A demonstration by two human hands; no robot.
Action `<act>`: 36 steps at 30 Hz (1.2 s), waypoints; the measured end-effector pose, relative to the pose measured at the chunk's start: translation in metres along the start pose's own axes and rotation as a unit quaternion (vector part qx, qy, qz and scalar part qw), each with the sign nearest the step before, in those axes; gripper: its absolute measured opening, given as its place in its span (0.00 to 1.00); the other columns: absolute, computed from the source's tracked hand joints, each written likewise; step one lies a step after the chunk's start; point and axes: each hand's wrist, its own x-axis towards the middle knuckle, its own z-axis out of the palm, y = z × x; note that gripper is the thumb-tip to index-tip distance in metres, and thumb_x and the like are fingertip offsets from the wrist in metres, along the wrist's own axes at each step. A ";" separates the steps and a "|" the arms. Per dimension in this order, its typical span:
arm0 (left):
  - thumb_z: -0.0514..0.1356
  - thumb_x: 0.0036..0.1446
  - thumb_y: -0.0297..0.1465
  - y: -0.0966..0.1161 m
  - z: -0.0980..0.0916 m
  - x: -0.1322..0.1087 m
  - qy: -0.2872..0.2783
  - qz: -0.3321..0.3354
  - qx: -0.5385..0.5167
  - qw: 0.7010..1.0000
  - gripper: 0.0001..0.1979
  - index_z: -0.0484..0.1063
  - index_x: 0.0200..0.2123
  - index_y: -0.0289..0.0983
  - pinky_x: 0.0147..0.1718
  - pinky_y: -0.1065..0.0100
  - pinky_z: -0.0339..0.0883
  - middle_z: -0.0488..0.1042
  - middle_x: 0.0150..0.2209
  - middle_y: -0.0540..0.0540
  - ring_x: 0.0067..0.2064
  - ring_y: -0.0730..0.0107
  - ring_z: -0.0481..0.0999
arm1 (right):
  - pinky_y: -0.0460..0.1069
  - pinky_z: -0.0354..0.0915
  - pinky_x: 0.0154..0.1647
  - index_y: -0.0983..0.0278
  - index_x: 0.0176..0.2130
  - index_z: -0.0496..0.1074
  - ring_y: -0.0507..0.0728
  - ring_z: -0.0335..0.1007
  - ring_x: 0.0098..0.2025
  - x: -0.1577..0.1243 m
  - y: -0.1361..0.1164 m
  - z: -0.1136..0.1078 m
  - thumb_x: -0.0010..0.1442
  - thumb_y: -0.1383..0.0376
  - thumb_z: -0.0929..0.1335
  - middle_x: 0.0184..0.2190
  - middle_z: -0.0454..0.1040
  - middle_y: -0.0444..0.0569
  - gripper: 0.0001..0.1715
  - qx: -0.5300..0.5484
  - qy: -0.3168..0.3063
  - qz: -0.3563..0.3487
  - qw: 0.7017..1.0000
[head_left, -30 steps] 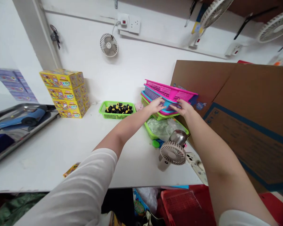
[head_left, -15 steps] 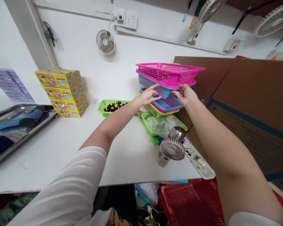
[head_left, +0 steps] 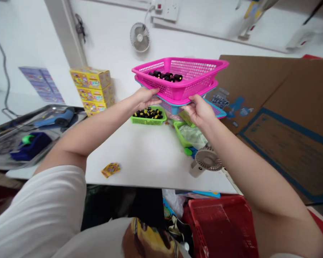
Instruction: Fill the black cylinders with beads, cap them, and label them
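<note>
Both my hands hold a stack of mesh baskets in the air above the white table [head_left: 140, 157]. The top basket is pink [head_left: 193, 80] and holds several small black and yellow wheels [head_left: 165, 76]. Under it sit another pink basket and a blue one [head_left: 174, 108]. My left hand [head_left: 145, 97] grips the stack's near left edge. My right hand [head_left: 197, 109] grips it from below on the near right. A green basket of black and yellow wheels [head_left: 148, 115] rests on the table below the stack.
A second green basket with a clear bag [head_left: 190, 135] and a small white desk fan [head_left: 206, 161] stand to the right. Yellow toy boxes [head_left: 93, 89] are stacked at the back left. A metal tray [head_left: 5, 138] holds a blue toy car. Cardboard [head_left: 285, 118] leans at right; a red crate [head_left: 222, 225] sits below.
The upper baskets have been lifted off the stack and brought up and towards me. My view has shifted right, so the table items now sit further left.
</note>
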 end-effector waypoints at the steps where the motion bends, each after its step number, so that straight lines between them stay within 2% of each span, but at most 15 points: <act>1: 0.65 0.69 0.21 0.001 -0.015 -0.014 0.016 -0.004 0.010 1.000 0.06 0.77 0.47 0.34 0.65 0.49 0.79 0.84 0.44 0.43 0.59 0.57 0.85 | 0.43 0.80 0.31 0.61 0.37 0.68 0.49 0.75 0.30 -0.013 0.012 0.009 0.65 0.77 0.66 0.27 0.75 0.39 0.11 0.003 0.006 0.021 1.000; 5: 0.66 0.67 0.20 -0.003 -0.082 -0.073 0.072 -0.033 0.041 0.996 0.08 0.80 0.47 0.33 0.62 0.48 0.82 0.87 0.44 0.43 0.54 0.58 0.87 | 0.43 0.80 0.36 0.59 0.35 0.65 0.48 0.72 0.28 -0.074 0.073 0.037 0.60 0.77 0.69 0.26 0.72 0.35 0.14 0.028 0.016 0.097 0.995; 8: 0.68 0.64 0.17 -0.015 -0.134 -0.120 0.123 -0.061 0.049 0.989 0.07 0.82 0.42 0.32 0.58 0.54 0.85 0.87 0.41 0.44 0.45 0.64 0.88 | 0.47 0.82 0.42 0.58 0.34 0.64 0.49 0.75 0.31 -0.127 0.125 0.050 0.55 0.74 0.74 0.27 0.75 0.35 0.18 0.041 -0.006 0.149 0.988; 11: 0.72 0.57 0.16 -0.032 -0.181 -0.161 0.166 -0.100 0.059 0.979 0.08 0.82 0.39 0.30 0.50 0.59 0.87 0.87 0.38 0.43 0.37 0.65 0.87 | 0.51 0.83 0.48 0.57 0.32 0.64 0.51 0.78 0.35 -0.177 0.175 0.055 0.51 0.70 0.79 0.28 0.77 0.35 0.22 0.050 -0.025 0.203 0.978; 14: 0.76 0.54 0.17 -0.049 -0.220 -0.188 0.200 -0.146 0.069 0.966 0.09 0.82 0.36 0.28 0.41 0.63 0.87 0.86 0.35 0.41 0.32 0.65 0.85 | 0.56 0.82 0.54 0.57 0.31 0.64 0.53 0.80 0.38 -0.209 0.215 0.056 0.47 0.66 0.83 0.30 0.79 0.36 0.27 0.053 -0.051 0.252 0.965; 16: 0.75 0.58 0.21 -0.057 -0.243 -0.196 0.221 -0.173 0.077 0.957 0.07 0.81 0.37 0.28 0.37 0.65 0.85 0.85 0.35 0.42 0.31 0.67 0.84 | 0.57 0.81 0.59 0.57 0.30 0.65 0.54 0.81 0.41 -0.218 0.236 0.059 0.45 0.63 0.86 0.30 0.79 0.38 0.29 0.053 -0.072 0.279 0.956; 18: 0.72 0.66 0.26 -0.061 -0.264 -0.196 0.242 -0.192 0.086 0.947 0.06 0.80 0.42 0.30 0.37 0.67 0.83 0.84 0.38 0.45 0.34 0.70 0.83 | 0.57 0.79 0.60 0.58 0.28 0.67 0.54 0.81 0.41 -0.221 0.251 0.064 0.43 0.62 0.87 0.30 0.79 0.38 0.29 0.047 -0.094 0.303 0.947; 20: 0.68 0.72 0.32 -0.062 -0.283 -0.193 0.259 -0.206 0.093 0.939 0.09 0.79 0.49 0.32 0.39 0.67 0.83 0.83 0.44 0.46 0.39 0.70 0.83 | 0.55 0.79 0.60 0.59 0.29 0.71 0.53 0.80 0.41 -0.221 0.261 0.069 0.41 0.64 0.87 0.31 0.79 0.38 0.26 0.032 -0.114 0.325 0.938; 22: 0.67 0.73 0.36 -0.063 -0.300 -0.187 0.270 -0.218 0.099 0.933 0.13 0.78 0.53 0.34 0.41 0.65 0.83 0.81 0.48 0.44 0.43 0.68 0.83 | 0.54 0.80 0.57 0.60 0.32 0.77 0.53 0.81 0.42 -0.219 0.267 0.071 0.41 0.68 0.87 0.34 0.81 0.40 0.23 0.012 -0.136 0.350 0.927; 24: 0.67 0.73 0.38 -0.065 -0.313 -0.183 0.274 -0.227 0.104 0.929 0.14 0.77 0.54 0.34 0.41 0.64 0.82 0.81 0.48 0.44 0.43 0.68 0.82 | 0.57 0.81 0.55 0.62 0.37 0.81 0.57 0.84 0.43 -0.215 0.270 0.066 0.42 0.70 0.85 0.38 0.84 0.46 0.22 -0.009 -0.158 0.380 0.911; 27: 0.67 0.73 0.37 -0.065 -0.329 -0.182 0.274 -0.237 0.111 0.926 0.12 0.78 0.51 0.33 0.40 0.65 0.82 0.81 0.46 0.45 0.41 0.69 0.82 | 0.60 0.82 0.49 0.64 0.36 0.81 0.63 0.86 0.41 -0.198 0.270 0.046 0.46 0.72 0.83 0.39 0.86 0.55 0.16 -0.043 -0.156 0.408 0.898; 31: 0.69 0.71 0.32 -0.059 -0.342 -0.185 0.280 -0.225 0.111 0.927 0.08 0.79 0.46 0.32 0.38 0.67 0.81 0.83 0.40 0.48 0.36 0.72 0.82 | 0.51 0.79 0.43 0.59 0.30 0.76 0.54 0.77 0.29 -0.150 0.261 0.018 0.52 0.71 0.78 0.25 0.79 0.44 0.10 -0.080 -0.073 0.369 0.923; 33: 0.73 0.65 0.27 -0.056 -0.347 -0.187 0.285 -0.215 0.107 0.928 0.07 0.81 0.44 0.32 0.37 0.68 0.80 0.84 0.36 0.49 0.33 0.72 0.82 | 0.49 0.78 0.41 0.58 0.31 0.77 0.53 0.76 0.29 -0.126 0.255 0.017 0.56 0.69 0.76 0.26 0.79 0.43 0.06 -0.093 -0.053 0.352 0.930; 35: 0.76 0.57 0.22 -0.054 -0.351 -0.188 0.285 -0.214 0.099 0.929 0.10 0.82 0.42 0.32 0.34 0.69 0.79 0.84 0.32 0.49 0.29 0.71 0.81 | 0.49 0.77 0.41 0.59 0.33 0.79 0.54 0.77 0.33 -0.111 0.249 0.025 0.59 0.67 0.75 0.30 0.82 0.45 0.03 -0.106 -0.065 0.353 0.927; 36: 0.76 0.57 0.22 -0.053 -0.353 -0.188 0.284 -0.217 0.093 0.929 0.11 0.82 0.42 0.32 0.34 0.69 0.79 0.84 0.32 0.49 0.29 0.71 0.81 | 0.49 0.76 0.41 0.60 0.33 0.80 0.55 0.78 0.34 -0.107 0.246 0.031 0.61 0.66 0.75 0.31 0.82 0.47 0.03 -0.113 -0.076 0.358 0.924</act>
